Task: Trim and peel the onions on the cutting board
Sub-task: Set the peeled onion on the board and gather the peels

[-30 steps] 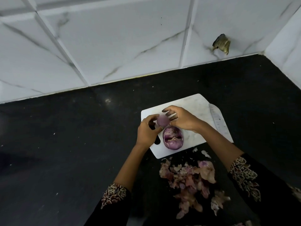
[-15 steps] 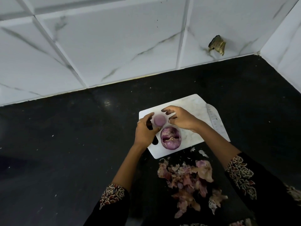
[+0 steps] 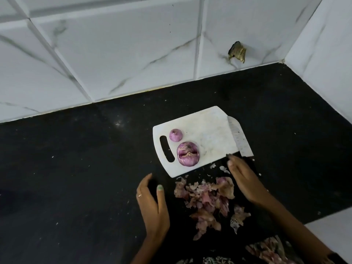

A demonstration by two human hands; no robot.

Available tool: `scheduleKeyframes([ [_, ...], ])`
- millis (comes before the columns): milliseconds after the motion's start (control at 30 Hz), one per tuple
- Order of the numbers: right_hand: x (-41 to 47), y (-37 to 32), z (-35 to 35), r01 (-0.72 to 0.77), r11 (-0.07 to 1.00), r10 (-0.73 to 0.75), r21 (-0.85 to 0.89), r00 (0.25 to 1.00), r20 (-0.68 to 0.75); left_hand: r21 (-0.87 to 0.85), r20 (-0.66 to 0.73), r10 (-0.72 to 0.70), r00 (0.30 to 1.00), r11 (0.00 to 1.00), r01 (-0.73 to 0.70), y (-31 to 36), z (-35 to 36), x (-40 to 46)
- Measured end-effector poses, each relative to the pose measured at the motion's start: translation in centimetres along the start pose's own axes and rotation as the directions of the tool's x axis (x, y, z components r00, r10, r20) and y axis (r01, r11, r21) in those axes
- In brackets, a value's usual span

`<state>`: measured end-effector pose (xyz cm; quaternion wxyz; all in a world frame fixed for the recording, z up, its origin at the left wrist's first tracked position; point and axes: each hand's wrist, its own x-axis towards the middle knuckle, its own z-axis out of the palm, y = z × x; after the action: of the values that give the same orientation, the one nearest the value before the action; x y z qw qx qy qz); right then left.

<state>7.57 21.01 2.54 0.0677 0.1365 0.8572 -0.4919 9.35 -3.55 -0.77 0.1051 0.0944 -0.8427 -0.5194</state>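
Two purple onions lie on the white cutting board (image 3: 207,134): a small peeled onion (image 3: 175,135) near the handle slot and a larger onion (image 3: 188,153) with a split top in front of it. A knife (image 3: 239,138) rests along the board's right edge. My left hand (image 3: 153,202) hovers over the dark counter in front of the board's left corner, fingers relaxed, holding nothing. My right hand (image 3: 242,177) lies at the board's front right corner with straight fingers, its fingertips close to the knife's near end.
A heap of onion skins (image 3: 207,199) lies on the black counter (image 3: 76,168) between my hands. White marble tiles form the back wall (image 3: 114,54) and the right side wall. A brownish scrap (image 3: 237,52) sticks to the back wall.
Both hands have let go of the small onion and drawn back off the board towards me. The small onion now lies on the board beside the larger one.
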Motion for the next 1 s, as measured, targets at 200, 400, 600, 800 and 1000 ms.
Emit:
scheduleKeyframes([
  [200, -1.5, 1.7, 3.3, 0.176, 0.918, -0.133, -0.355, 0.981, 0.142, 0.115, 0.333, 0.190, 0.924, 0.964, -0.240, -1.1, -0.5, -3.2],
  [400, -3.1, 0.2, 3.7, 0.181, 0.983, -0.183, 0.028, 0.973, 0.137, 0.190, 0.551, 0.249, 0.797, 0.892, -0.410, -0.3, 0.2, -4.2],
  [600, -1.3, 1.1, 3.2, 0.164, 0.901, -0.146, -0.402, 0.986, 0.076, 0.330, 0.574, 0.161, 0.803, 0.852, -0.407, 0.0, 0.6, -5.0],
  [800, -3.2, 0.2, 4.7, 0.235, 0.959, -0.183, -0.160, 0.940, 0.288, 0.397, 0.535, 0.116, 0.837, 0.840, -0.370, 0.0, 1.4, -4.7],
  [1000, -6.4, 1.2, -0.2, 0.091, 0.988, -0.052, 0.124, 0.956, -0.289, 0.376, 0.536, 0.133, 0.834, 0.846, -0.377, 0.3, 1.9, -4.4],
])
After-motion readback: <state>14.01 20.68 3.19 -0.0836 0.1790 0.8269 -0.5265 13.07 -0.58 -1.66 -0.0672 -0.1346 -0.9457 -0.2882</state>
